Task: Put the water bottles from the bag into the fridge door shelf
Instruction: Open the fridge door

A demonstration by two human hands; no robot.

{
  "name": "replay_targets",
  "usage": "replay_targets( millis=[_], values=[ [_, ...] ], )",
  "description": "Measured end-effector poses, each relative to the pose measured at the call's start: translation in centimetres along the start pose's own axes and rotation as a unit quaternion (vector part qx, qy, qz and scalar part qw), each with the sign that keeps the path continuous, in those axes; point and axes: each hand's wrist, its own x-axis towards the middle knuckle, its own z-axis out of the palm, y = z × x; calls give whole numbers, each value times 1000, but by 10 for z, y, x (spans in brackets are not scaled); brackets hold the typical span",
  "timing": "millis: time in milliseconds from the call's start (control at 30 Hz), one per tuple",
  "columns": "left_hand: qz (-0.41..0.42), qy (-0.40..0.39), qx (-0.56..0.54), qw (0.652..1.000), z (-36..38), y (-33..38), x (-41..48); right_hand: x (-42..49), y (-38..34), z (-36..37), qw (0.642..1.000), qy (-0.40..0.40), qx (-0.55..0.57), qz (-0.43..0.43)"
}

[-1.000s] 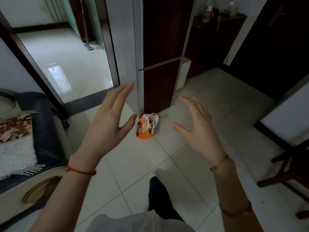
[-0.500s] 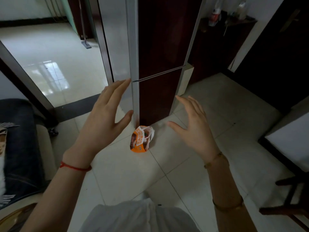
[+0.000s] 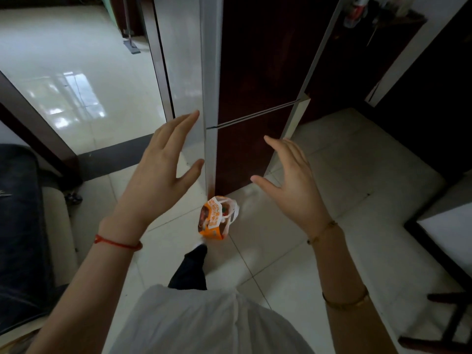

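Note:
An orange and white bag (image 3: 215, 217) stands on the tiled floor at the foot of the fridge (image 3: 258, 72), which has dark red doors, both closed. The bag's contents are too small to make out. My left hand (image 3: 163, 172) is raised in front of the fridge's left edge, fingers apart, holding nothing. My right hand (image 3: 291, 180) is raised to the right of the bag, also spread and holding nothing. Both hands are well above the bag and touch nothing.
A dark sofa (image 3: 23, 226) lies at the left edge. A doorway (image 3: 76, 72) to a glossy white floor opens at the upper left. A dark cabinet (image 3: 370, 47) stands right of the fridge. A table (image 3: 452, 233) and chair legs (image 3: 457, 318) are at the right.
I have walked closer to the fridge and bag; both now appear larger and nearer. My hands have stayed raised and spread with nothing in them.

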Motion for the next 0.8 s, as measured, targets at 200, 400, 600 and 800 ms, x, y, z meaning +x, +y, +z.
replay_targets(
  millis=[200, 400, 600, 800],
  values=[
    [7, -7, -28, 1000, 14, -48, 84, 75, 4, 22, 1000, 27, -3, 14],
    [-5, 7, -66, 998, 25, -88, 174, 149, 0, 39, 998, 47, -1, 34],
    [-59, 15, -167, 984, 47, -115, 258, 205, 0, 53, 996, 68, 0, 56],
    [-101, 16, -211, 972, 72, -126, 325, 248, 6, 62, 995, 72, -1, 64]
  ],
)
